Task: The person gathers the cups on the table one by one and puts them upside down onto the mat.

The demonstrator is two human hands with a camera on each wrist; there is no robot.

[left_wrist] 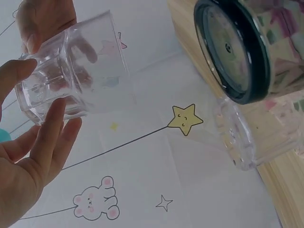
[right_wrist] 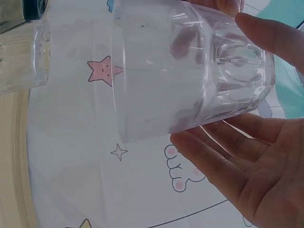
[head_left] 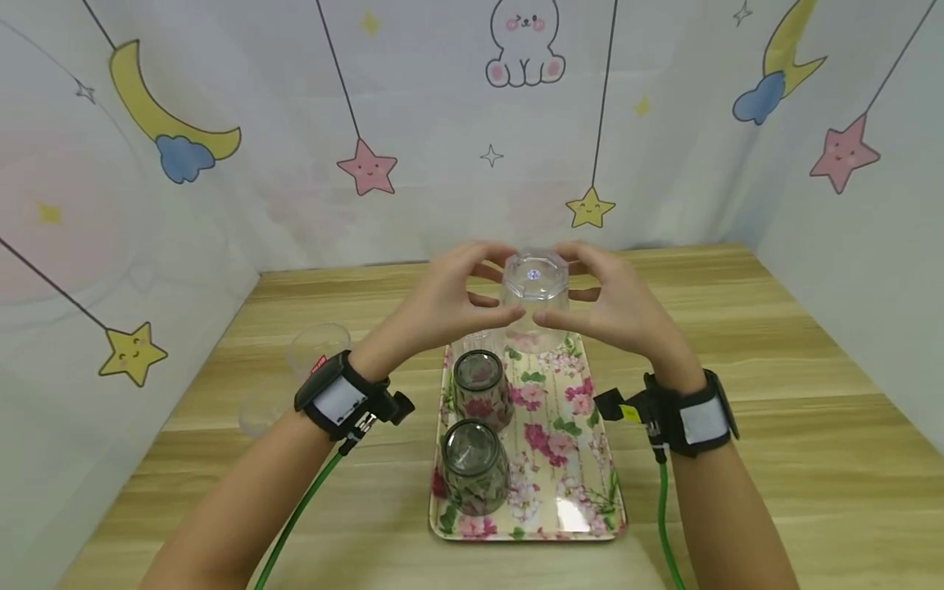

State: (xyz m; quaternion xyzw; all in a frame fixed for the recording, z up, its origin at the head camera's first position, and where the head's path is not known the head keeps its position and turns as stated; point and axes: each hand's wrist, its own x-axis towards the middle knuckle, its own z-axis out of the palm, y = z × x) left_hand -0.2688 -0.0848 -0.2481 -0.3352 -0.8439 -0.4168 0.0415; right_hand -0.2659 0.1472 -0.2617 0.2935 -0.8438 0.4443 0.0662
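Head view takes in a wood-grain table [head_left: 774, 410] and, lengthwise on it, a glossy floral tray [head_left: 533, 430] with rounded corners. Above the tray's far end, the left hand [head_left: 446, 299] and right hand [head_left: 625, 305] grip a clear octagonal tumbler [head_left: 536, 288] between them, thumbs on the near side, the other fingers curved around it and slightly spread. It is mouth down; the step in hand seems to be setting inverted tumblers on the tray, and the next move probably calls for a level, two-handed lowering to the right of the row. Its walls are faceted by the base and smooth toward the rim; glass or plastic, I cannot tell. Along the tray's left side, bases up, stand a near smoky tumbler [head_left: 475, 474] and a far smoky tumbler [head_left: 482, 392]; beyond them is a second clear tumbler [head_left: 479, 341], partly hidden.
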